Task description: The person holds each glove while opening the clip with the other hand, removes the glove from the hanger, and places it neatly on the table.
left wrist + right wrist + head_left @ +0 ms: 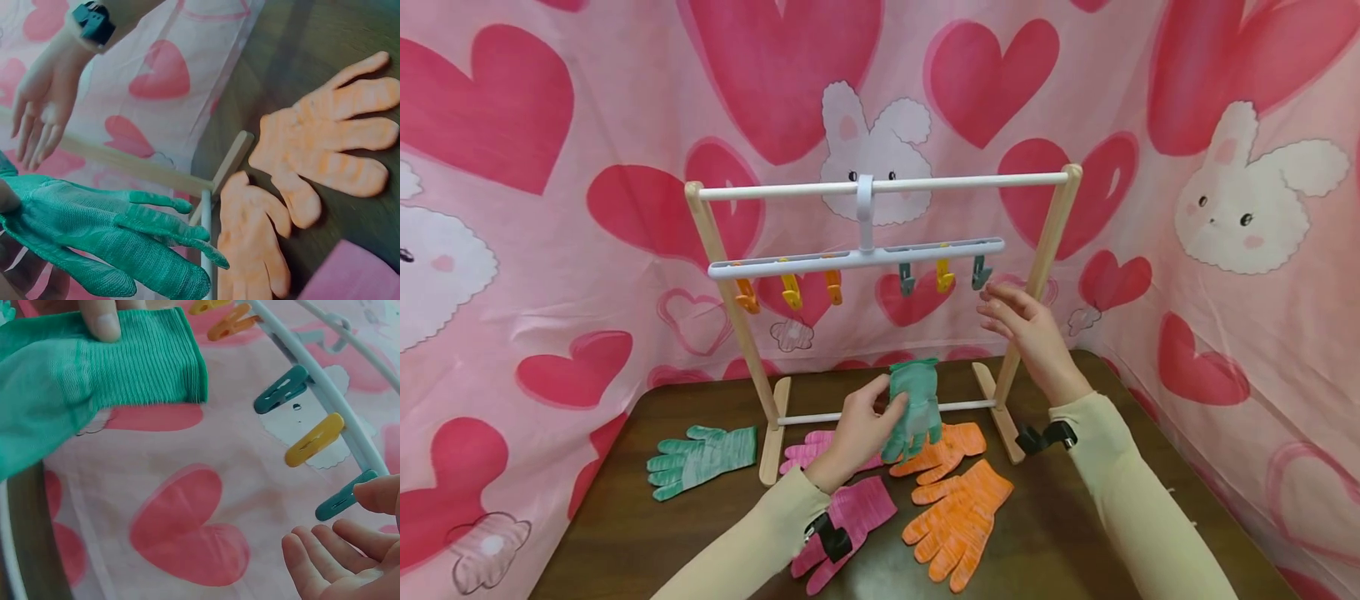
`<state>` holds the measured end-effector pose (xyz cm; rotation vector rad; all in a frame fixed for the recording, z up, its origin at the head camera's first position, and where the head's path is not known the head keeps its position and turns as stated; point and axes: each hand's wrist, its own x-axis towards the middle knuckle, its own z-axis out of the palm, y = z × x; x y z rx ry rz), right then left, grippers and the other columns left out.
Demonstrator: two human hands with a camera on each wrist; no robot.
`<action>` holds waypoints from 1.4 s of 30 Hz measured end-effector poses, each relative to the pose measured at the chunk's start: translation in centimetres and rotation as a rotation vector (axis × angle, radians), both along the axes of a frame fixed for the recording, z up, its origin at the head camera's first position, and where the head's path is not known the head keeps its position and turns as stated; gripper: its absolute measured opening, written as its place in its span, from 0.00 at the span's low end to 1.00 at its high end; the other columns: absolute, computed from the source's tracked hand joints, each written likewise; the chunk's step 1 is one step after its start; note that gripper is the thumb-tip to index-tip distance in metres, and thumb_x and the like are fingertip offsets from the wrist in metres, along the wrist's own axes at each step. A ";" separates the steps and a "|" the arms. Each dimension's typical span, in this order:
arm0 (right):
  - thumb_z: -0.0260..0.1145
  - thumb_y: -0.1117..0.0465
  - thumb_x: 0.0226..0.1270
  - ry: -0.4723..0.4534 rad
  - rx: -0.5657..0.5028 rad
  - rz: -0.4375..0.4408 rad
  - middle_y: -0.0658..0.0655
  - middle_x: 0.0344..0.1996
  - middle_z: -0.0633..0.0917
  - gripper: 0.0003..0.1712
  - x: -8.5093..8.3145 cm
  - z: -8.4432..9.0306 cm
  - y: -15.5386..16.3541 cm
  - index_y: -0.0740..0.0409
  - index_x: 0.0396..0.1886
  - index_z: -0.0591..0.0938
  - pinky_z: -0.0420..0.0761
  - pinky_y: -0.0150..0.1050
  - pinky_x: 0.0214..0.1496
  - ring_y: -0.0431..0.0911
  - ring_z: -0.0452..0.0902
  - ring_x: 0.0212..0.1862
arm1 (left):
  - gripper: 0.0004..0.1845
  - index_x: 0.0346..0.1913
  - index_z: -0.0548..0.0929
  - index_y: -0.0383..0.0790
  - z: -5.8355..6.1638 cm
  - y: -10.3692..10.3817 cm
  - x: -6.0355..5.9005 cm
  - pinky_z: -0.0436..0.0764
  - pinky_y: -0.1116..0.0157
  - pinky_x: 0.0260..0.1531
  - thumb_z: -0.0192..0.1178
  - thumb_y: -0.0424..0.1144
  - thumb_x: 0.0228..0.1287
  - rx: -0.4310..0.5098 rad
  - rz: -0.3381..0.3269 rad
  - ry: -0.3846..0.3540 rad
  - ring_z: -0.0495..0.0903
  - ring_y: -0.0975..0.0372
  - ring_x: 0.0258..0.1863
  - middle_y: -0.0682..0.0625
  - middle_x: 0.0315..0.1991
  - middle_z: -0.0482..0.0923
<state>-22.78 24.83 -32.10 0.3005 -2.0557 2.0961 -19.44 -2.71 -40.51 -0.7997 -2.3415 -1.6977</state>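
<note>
My left hand [880, 408] pinches a green glove [913, 408] by its cuff and holds it upright above the table, fingers hanging down. The same green glove [106, 240] fills the lower left of the left wrist view, and its cuff [119, 369] shows under my thumb in the right wrist view. My right hand [1003, 308] is raised with straight, relaxed fingers just below the rightmost teal clip [980, 272] of the white clip hanger [857, 258]. It holds nothing. That teal clip [340, 500] sits just above my fingertips [325, 550].
The hanger hangs from a wooden rack [883, 185] on a dark table [625, 533]. Orange, yellow and teal clips line it. On the table lie another green glove [700, 458], two pink gloves [850, 521] and two orange gloves [958, 517]. Pink heart fabric walls surround the table.
</note>
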 end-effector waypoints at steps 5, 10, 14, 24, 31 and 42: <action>0.58 0.57 0.83 -0.037 0.022 0.045 0.44 0.55 0.83 0.29 1.1 -1.8 -0.1 0.70 0.74 0.68 0.80 0.33 0.61 0.42 0.82 0.59 | 0.05 0.38 0.79 0.44 -0.7 -2.2 0.4 0.79 0.67 0.32 0.61 0.37 0.77 -0.009 0.053 0.025 0.81 0.61 0.31 0.55 0.30 0.77; 0.58 0.56 0.83 -0.043 0.086 0.074 0.44 0.56 0.84 0.26 2.4 -3.5 -0.6 0.68 0.71 0.72 0.81 0.33 0.59 0.38 0.83 0.56 | 0.07 0.37 0.78 0.45 -1.0 -4.6 1.0 0.79 0.66 0.32 0.62 0.37 0.76 -0.039 0.114 -0.007 0.82 0.57 0.33 0.55 0.30 0.75; 0.57 0.57 0.84 -0.035 0.155 0.076 0.44 0.55 0.84 0.26 3.5 -4.6 -0.8 0.70 0.70 0.73 0.82 0.35 0.58 0.39 0.83 0.55 | 0.12 0.33 0.73 0.45 -1.2 -6.4 1.3 0.78 0.66 0.32 0.62 0.38 0.77 -0.064 0.145 -0.014 0.79 0.58 0.33 0.55 0.27 0.69; 0.57 0.59 0.83 -0.073 0.244 0.072 0.61 0.58 0.84 0.25 5.0 -6.5 -0.5 0.73 0.69 0.74 0.83 0.37 0.58 0.36 0.84 0.53 | 0.14 0.31 0.73 0.49 -2.1 -11.0 2.5 0.78 0.66 0.31 0.65 0.32 0.72 -0.183 0.269 0.103 0.79 0.65 0.30 0.57 0.26 0.69; 0.57 0.59 0.83 -0.086 0.259 0.079 0.60 0.57 0.85 0.25 5.8 -7.5 0.2 0.73 0.69 0.73 0.83 0.36 0.56 0.36 0.84 0.53 | 0.16 0.28 0.72 0.49 -2.1 -14.2 3.3 0.74 0.67 0.27 0.66 0.31 0.70 -0.257 0.345 0.138 0.74 0.65 0.28 0.57 0.25 0.68; 0.55 0.60 0.84 -0.081 0.268 0.085 0.44 0.51 0.87 0.24 6.6 -8.9 1.2 0.78 0.66 0.74 0.84 0.35 0.53 0.39 0.83 0.53 | 0.14 0.30 0.75 0.48 -2.9 -18.0 4.5 0.75 0.65 0.27 0.70 0.30 0.66 -0.427 0.460 0.219 0.75 0.65 0.29 0.58 0.26 0.73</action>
